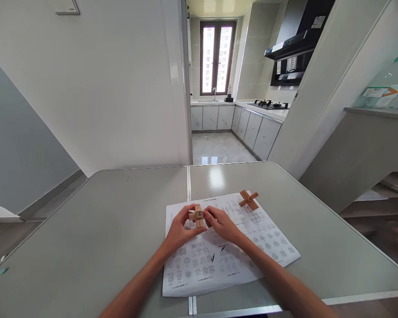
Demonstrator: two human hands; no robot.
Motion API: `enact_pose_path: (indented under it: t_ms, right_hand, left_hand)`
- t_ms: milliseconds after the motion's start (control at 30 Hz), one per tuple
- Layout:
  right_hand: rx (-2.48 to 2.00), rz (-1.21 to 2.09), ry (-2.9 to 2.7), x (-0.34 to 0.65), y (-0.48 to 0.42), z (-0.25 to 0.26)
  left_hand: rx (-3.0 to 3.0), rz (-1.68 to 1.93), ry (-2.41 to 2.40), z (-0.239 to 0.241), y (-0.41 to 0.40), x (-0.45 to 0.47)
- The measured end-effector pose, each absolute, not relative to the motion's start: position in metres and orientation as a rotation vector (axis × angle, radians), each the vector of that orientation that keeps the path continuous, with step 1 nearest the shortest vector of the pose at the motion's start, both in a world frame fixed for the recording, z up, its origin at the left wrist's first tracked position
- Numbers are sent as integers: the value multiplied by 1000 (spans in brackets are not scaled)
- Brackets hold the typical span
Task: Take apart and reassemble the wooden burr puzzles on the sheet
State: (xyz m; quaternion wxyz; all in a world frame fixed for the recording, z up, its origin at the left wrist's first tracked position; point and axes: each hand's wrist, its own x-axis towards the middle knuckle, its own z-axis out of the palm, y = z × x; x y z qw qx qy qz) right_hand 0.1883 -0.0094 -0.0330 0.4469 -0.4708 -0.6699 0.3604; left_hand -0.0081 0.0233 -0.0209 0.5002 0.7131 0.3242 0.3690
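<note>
A small wooden interlocking puzzle (197, 215), cross-shaped with a dark mark on its front block, is held between both hands just above a printed instruction sheet (242, 260). My left hand (179, 230) grips its left side with fingers curled round it. My right hand (220, 223) pinches its right side. A second wooden cross puzzle (248, 199) lies on the sheet's far right corner, apart from both hands.
The sheet lies on a grey folding table (86, 247) with a centre seam (189, 181). Beyond the table's far edge a doorway opens onto a kitchen with cabinets (252, 128) and a stove. A white counter (368, 145) stands at the right.
</note>
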Motion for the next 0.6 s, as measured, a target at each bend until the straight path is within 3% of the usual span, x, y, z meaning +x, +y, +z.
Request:
enact_pose_path:
  t_ms: [300,433,600]
  right_hand:
    - [-1018,1347,-1416,187,-7,-32]
    - [-967,1529,-1059,188,-2,-38]
    - [-873,1479,-606,207,12,-52]
  left_hand:
    - [1780,874,778,-20,25,-11]
    - [1737,934,877,-24,29,-9]
    - [1674,1009,1011,-32,35,-8]
